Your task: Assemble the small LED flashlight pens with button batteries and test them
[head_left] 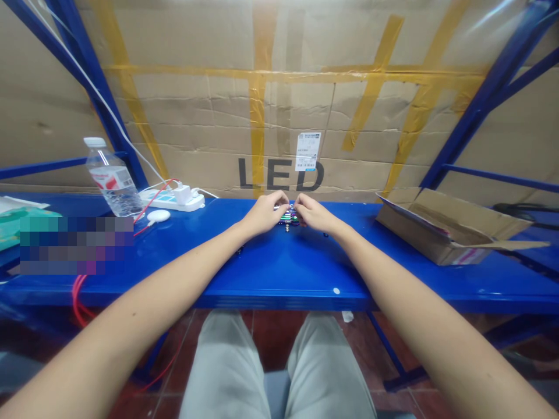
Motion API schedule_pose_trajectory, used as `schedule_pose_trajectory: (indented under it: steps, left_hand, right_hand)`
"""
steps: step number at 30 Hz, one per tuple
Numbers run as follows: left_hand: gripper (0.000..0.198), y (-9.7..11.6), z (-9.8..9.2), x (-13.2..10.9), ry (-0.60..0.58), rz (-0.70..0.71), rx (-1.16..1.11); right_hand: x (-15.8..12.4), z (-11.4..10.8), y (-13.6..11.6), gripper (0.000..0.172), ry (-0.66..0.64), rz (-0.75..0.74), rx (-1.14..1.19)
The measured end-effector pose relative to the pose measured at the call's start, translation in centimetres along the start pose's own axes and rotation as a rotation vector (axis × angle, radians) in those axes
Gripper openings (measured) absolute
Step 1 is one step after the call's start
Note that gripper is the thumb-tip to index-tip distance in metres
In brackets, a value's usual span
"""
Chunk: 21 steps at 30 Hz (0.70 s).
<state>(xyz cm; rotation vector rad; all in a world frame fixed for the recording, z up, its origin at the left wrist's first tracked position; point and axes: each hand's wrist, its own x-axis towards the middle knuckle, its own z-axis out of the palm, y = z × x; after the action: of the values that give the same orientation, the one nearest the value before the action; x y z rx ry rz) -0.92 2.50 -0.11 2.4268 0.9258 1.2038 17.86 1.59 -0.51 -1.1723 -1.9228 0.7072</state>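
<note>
While gripping a small, shiny, green-and-purple striped piece (289, 220) between bent fingers and thumb of the left hand (266, 212), holding the curled right hand (312, 212) at its right end; cannot tell whether pinching anything there. Working near the middle of the glossy blue worktop's (279, 270) far edge.
</note>
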Motion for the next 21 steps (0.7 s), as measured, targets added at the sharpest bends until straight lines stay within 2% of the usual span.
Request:
schedule_pose_trajectory:
  steps: [3, 7, 15, 21]
  left_hand:
    - [0.013, 0.1, 0.0, 0.1, 0.042, -0.033, -0.006]
    - [0.016, 0.1, 0.1, 0.2, 0.012, -0.047, 0.011]
    - [0.017, 0.1, -0.2, 0.3, 0.000, -0.093, 0.012]
    - [0.017, 0.2, -0.2, 0.2, -0.022, -0.062, 0.022]
  right_hand:
    - [0.2, 0.2, 0.1, 0.015, -0.057, 0.065, 0.259]
    - [0.5, 0.5, 0.2, 0.017, -0.067, 0.114, 0.498]
    - [0.0, 0.9, -0.2, 0.018, -0.090, 0.193, 0.500]
    - [-0.2, 0.8, -0.8, 0.019, -0.070, 0.221, 0.574]
